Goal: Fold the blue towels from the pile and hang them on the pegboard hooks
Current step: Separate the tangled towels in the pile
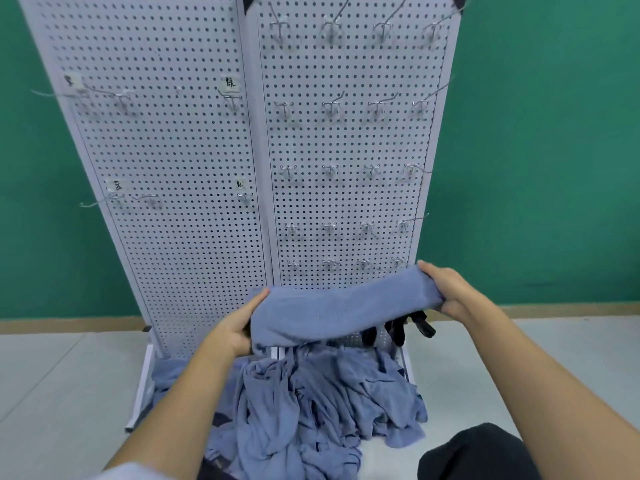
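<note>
Loosely folded blue towel (332, 311), fingers (258, 297) of left hand (235, 327) and right hand (446, 289) clamped on its ends.

Pegboard (173, 202) stood before the wall (536, 150), hooks (330, 107) on both panels. At its foot, towel pile (311, 403) lay on the floor (69, 368). One towel (332, 310) hung above it between left hand (235, 329) and right hand (446, 289).

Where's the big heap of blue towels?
In the head view the towel pile lies low in the middle, at the foot of the pegboard, just under the held towel.
</note>
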